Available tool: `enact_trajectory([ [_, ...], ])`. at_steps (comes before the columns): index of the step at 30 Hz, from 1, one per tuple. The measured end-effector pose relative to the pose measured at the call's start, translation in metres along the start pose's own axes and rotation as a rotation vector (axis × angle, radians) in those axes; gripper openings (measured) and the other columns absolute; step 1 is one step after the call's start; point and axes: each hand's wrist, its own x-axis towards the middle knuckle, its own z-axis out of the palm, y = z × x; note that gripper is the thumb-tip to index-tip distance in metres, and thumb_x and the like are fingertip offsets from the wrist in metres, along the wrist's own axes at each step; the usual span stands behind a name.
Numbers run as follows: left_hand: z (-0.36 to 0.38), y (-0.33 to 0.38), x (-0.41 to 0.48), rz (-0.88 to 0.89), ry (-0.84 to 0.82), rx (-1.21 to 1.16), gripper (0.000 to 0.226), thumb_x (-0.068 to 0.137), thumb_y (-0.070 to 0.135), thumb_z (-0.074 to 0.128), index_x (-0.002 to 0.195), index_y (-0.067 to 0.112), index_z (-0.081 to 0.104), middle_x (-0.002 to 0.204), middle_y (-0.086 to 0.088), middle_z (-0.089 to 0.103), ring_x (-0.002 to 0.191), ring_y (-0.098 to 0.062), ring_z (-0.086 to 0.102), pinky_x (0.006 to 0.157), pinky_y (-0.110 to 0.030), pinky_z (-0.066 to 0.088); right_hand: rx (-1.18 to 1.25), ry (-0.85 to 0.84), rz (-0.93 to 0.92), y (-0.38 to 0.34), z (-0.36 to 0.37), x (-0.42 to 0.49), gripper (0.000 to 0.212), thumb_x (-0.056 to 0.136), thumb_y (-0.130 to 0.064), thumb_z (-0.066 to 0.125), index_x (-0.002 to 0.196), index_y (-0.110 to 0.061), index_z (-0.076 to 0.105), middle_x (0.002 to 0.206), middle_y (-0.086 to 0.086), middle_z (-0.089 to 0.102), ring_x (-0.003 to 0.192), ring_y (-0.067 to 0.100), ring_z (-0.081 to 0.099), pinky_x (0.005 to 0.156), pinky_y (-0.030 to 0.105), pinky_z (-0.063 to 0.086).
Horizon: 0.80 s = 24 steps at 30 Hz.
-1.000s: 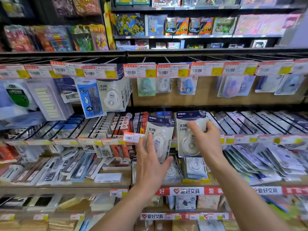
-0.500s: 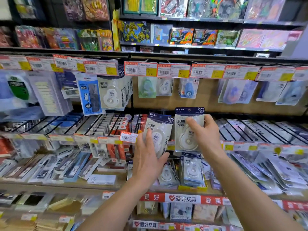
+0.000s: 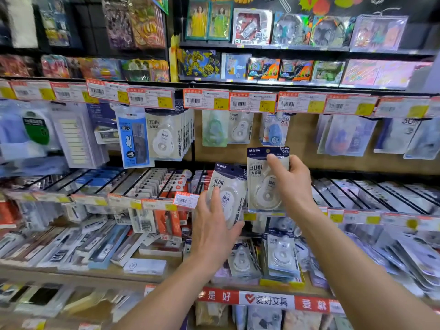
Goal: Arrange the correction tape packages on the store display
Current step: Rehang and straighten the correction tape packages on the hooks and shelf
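My right hand (image 3: 291,184) grips a correction tape package (image 3: 260,184) with a dark blue header and white dispenser, holding it upright in front of the middle hook row. My left hand (image 3: 214,227) holds a stack of the same packages (image 3: 228,186), thumb under its lower edge and fingers spread over the front. A full peg of identical packages (image 3: 166,134) hangs on the upper row to the left. More correction tape packs (image 3: 282,256) lie in a yellow-edged tray on the shelf below.
Black wire hooks (image 3: 371,191) with price tags (image 3: 206,99) jut out along both rows. Pens and ink packs (image 3: 102,248) fill the shelf at lower left. Toy boxes (image 3: 252,26) line the top shelves. A red shelf banner (image 3: 264,300) runs below my arms.
My right hand has lifted its package upward, toward the upper hook row. The left hand and its stack have held about steady, and my view has tilted up.
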Motion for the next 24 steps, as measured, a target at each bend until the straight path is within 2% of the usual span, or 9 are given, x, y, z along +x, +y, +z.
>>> enact_trajectory([
  [2, 0.002, -0.001, 0.003, 0.015, 0.018, 0.002, 0.1, 0.084, 0.055, 0.068, 0.154, 0.027, 0.001, 0.158, -0.002, 0.008, 0.145, -0.023, 0.021, 0.117, -0.04, 0.033, 0.021, 0.001, -0.009, -0.003, 0.005, 0.01, 0.033, 0.092, -0.036, 0.072, 0.089, -0.007, 0.058, 0.078, 0.0, 0.062, 0.067, 0.013, 0.056, 0.063, 0.03, 0.048],
  [5, 0.004, -0.003, 0.008, 0.015, 0.039, 0.0, 0.101, 0.084, 0.056, 0.067, 0.154, 0.027, 0.001, 0.158, -0.002, 0.009, 0.144, -0.022, 0.023, 0.116, -0.038, 0.033, 0.044, -0.012, -0.049, -0.011, 0.01, 0.024, 0.027, 0.091, -0.03, 0.073, 0.091, -0.006, 0.061, 0.081, 0.003, 0.063, 0.069, 0.015, 0.057, 0.069, 0.034, 0.05],
  [8, 0.003, -0.008, 0.008, -0.02, 0.033, -0.028, 0.103, 0.083, 0.057, 0.068, 0.155, 0.028, 0.001, 0.159, -0.001, 0.008, 0.145, -0.023, 0.023, 0.116, -0.039, 0.034, 0.044, -0.041, -0.085, -0.021, 0.014, 0.034, 0.041, 0.09, -0.035, 0.074, 0.103, 0.003, 0.063, 0.087, 0.008, 0.07, 0.076, 0.017, 0.063, 0.081, 0.043, 0.056],
  [10, 0.0, -0.011, 0.007, -0.057, 0.022, -0.055, 0.103, 0.083, 0.058, 0.067, 0.156, 0.029, -0.001, 0.16, 0.001, 0.005, 0.146, -0.023, 0.022, 0.116, -0.039, 0.034, 0.016, -0.08, -0.106, -0.025, 0.017, 0.04, 0.043, 0.09, -0.039, 0.074, 0.109, -0.001, 0.065, 0.098, 0.013, 0.075, 0.085, 0.021, 0.071, 0.091, 0.049, 0.058],
  [11, -0.001, -0.011, 0.006, -0.077, 0.018, -0.06, 0.104, 0.083, 0.058, 0.066, 0.156, 0.03, -0.003, 0.16, 0.002, 0.003, 0.146, -0.023, 0.021, 0.115, -0.04, 0.035, 0.002, -0.101, -0.118, -0.027, 0.019, 0.042, 0.038, 0.091, -0.038, 0.073, 0.111, -0.005, 0.066, 0.102, 0.013, 0.076, 0.091, 0.022, 0.074, 0.092, 0.048, 0.058],
  [13, -0.003, -0.011, 0.006, -0.106, 0.028, -0.063, 0.104, 0.084, 0.057, 0.066, 0.156, 0.032, -0.005, 0.16, 0.005, 0.002, 0.146, -0.023, 0.023, 0.113, -0.042, 0.038, -0.038, -0.126, -0.149, -0.03, 0.023, 0.048, 0.031, 0.095, -0.033, 0.069, 0.116, -0.011, 0.065, 0.107, 0.01, 0.076, 0.092, 0.01, 0.074, 0.087, 0.031, 0.06],
  [15, -0.004, -0.01, 0.007, -0.12, 0.05, -0.058, 0.103, 0.084, 0.057, 0.066, 0.155, 0.033, -0.005, 0.16, 0.004, 0.003, 0.146, -0.023, 0.023, 0.111, -0.042, 0.04, -0.075, -0.138, -0.191, -0.032, 0.028, 0.052, 0.037, 0.095, -0.035, 0.068, 0.123, -0.011, 0.062, 0.11, 0.007, 0.074, 0.088, -0.001, 0.071, 0.084, 0.02, 0.059],
  [18, -0.005, -0.009, 0.007, -0.127, 0.067, -0.071, 0.103, 0.084, 0.058, 0.066, 0.155, 0.034, -0.005, 0.16, 0.006, 0.003, 0.146, -0.022, 0.021, 0.109, -0.041, 0.041, -0.064, -0.134, -0.241, -0.034, 0.032, 0.057, 0.037, 0.093, -0.036, 0.072, 0.122, -0.017, 0.059, 0.11, -0.001, 0.075, 0.1, 0.01, 0.072, 0.097, 0.04, 0.058],
  [24, -0.006, -0.009, 0.006, -0.139, 0.081, -0.111, 0.104, 0.083, 0.058, 0.066, 0.155, 0.034, -0.004, 0.158, 0.01, 0.003, 0.146, -0.02, 0.023, 0.112, -0.037, 0.037, 0.01, -0.083, -0.268, -0.045, 0.043, 0.07, 0.045, 0.087, -0.031, 0.081, 0.121, -0.018, 0.054, 0.111, 0.0, 0.073, 0.098, 0.013, 0.074, 0.093, 0.042, 0.061],
])
